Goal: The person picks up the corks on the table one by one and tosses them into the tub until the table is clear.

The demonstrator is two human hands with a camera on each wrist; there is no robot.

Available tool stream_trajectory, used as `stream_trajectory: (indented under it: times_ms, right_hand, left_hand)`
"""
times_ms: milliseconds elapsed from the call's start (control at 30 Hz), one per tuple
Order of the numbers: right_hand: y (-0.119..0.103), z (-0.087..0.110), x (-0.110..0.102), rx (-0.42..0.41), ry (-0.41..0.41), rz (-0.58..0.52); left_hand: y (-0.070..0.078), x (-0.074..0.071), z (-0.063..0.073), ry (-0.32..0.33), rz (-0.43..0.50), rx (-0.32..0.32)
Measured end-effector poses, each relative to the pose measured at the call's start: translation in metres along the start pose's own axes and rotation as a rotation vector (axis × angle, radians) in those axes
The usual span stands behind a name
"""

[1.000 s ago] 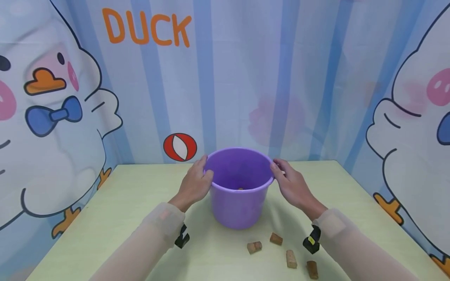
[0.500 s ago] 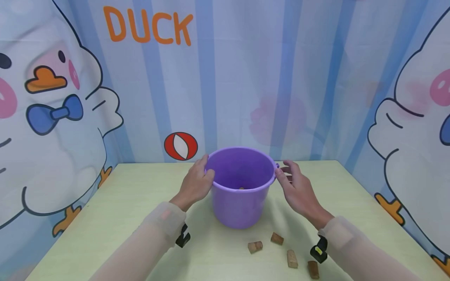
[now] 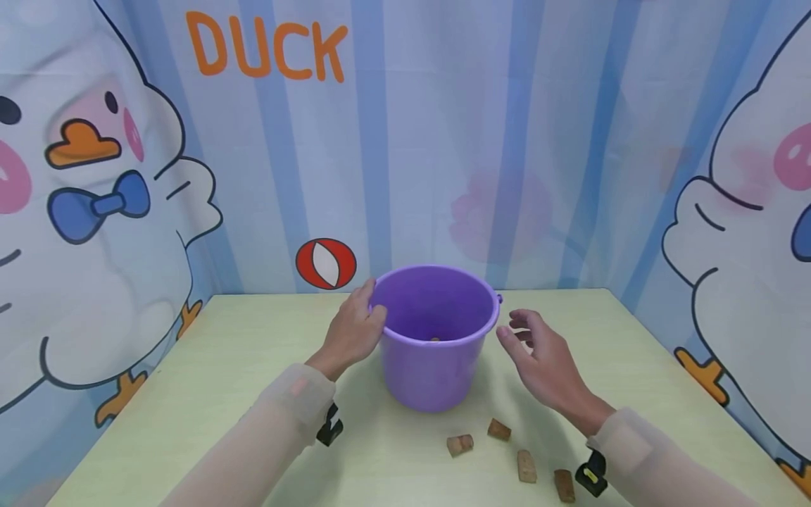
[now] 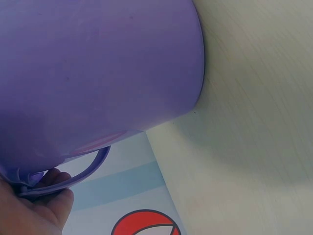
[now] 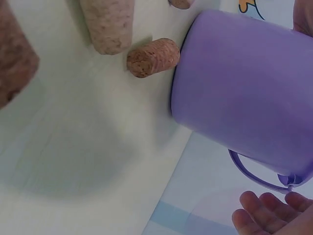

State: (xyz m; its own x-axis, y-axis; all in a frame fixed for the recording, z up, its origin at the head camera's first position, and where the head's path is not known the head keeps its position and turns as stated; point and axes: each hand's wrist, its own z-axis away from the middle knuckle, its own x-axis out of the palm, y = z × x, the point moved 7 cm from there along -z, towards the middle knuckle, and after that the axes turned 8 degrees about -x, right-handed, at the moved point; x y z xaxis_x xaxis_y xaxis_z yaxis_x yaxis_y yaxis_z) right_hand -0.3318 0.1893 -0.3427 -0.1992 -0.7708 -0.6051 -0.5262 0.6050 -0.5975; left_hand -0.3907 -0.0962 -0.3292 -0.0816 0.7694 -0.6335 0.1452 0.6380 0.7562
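Note:
A purple bucket (image 3: 431, 377) stands upright on the table. My left hand (image 3: 351, 327) grips its left rim, thumb over the edge; in the left wrist view the fingers curl about the handle's end (image 4: 93, 169). To the right of the bucket, my right hand (image 3: 548, 362) holds nothing, its fingers loosely bent and apart from the rim. Several corks lie in front of the bucket, among them one cork (image 3: 499, 429) close to its base and another (image 3: 564, 486) near my right wrist. A small yellowish-brown thing (image 3: 435, 339) shows inside the bucket, mostly hidden by the front rim.
The pale yellow table (image 3: 266, 352) ends at a curtain (image 3: 431, 141) printed with ducks and blue stripes, close behind the bucket. Each wrist carries a small black camera, such as the right one (image 3: 592, 474).
My right hand has let go of the bucket's right rim and drawn back to the right and toward me. The left hand keeps its grip, and the bucket and corks stay where they were.

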Motion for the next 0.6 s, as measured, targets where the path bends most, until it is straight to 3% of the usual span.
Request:
stream_trajectory:
  times_ms: [333,600]
  right_hand:
    - [-0.008,0.011,0.003,-0.102,-0.012,0.104]
    - [-0.015,0.018,0.016,-0.241,-0.086,0.11]
  left_hand:
    - [0.001,0.0,-0.001,0.004,-0.012,0.0]
    - [0.001,0.0,0.0,0.013,-0.01,-0.006]
